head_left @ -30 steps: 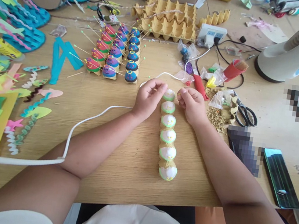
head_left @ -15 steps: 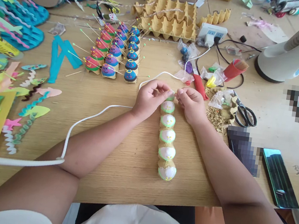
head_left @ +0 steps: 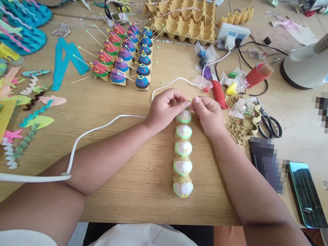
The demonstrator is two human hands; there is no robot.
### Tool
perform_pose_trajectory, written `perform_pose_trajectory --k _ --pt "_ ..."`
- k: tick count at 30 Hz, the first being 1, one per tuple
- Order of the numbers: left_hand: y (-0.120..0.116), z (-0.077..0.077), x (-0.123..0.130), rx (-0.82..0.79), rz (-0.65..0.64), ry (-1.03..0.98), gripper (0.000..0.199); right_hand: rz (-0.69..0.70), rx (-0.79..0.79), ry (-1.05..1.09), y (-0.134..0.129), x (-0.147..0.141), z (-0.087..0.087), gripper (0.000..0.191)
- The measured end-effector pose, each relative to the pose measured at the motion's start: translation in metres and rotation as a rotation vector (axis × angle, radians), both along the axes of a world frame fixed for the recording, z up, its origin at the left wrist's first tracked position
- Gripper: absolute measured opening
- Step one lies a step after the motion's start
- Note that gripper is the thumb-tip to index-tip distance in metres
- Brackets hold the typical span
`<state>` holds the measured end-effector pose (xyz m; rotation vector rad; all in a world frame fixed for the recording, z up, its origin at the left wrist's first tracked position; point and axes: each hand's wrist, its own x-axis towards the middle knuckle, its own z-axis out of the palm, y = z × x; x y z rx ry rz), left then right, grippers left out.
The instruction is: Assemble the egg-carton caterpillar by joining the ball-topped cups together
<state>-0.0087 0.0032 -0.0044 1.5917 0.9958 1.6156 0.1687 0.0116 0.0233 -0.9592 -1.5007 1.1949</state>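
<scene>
A strip of egg-carton cups (head_left: 182,167) runs lengthwise in front of me. Its bumps are topped with white, edged in light green and dotted with small yellow bits. At its far end, my left hand (head_left: 168,108) is closed in a pinch, thumb against the fingers. My right hand (head_left: 208,114) also pinches there, its fingertips touching or nearly touching those of the left. Something tiny and yellowish shows between the fingertips, too small to name. Both hands cover the farthest bump of the strip.
Painted egg-carton strips (head_left: 125,54) with pins stand at the back left. Behind are egg trays (head_left: 185,18) and a power strip (head_left: 234,33). Scissors (head_left: 269,123), a red cup (head_left: 257,76) and a phone (head_left: 306,196) lie right. A white cable (head_left: 99,126) crosses my left arm.
My fingertips have come closer together over the strip's far end, now covering the farthest bump that showed before. The strip stays in place.
</scene>
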Motion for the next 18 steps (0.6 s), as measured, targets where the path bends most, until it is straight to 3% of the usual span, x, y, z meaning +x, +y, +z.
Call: perform_pose_trajectory --k 4,8,18 --pt "0.0019 -0.0007 -0.0004 -0.024 0.036 -0.028 0.027 -0.031 -0.017 0.024 0.0018 0.0013 -0.0043 0.073" --pt "0.0025 -0.0004 -0.0001 -0.034 0.054 -0.054 0.026 -0.014 -0.029 0.082 0.0028 0.0028 -0.0045 0.064" --pt "0.0022 -0.0011 -0.0003 -0.030 0.002 -0.075 0.036 0.022 -0.068 0.129 0.0011 0.0005 0.0007 0.061"
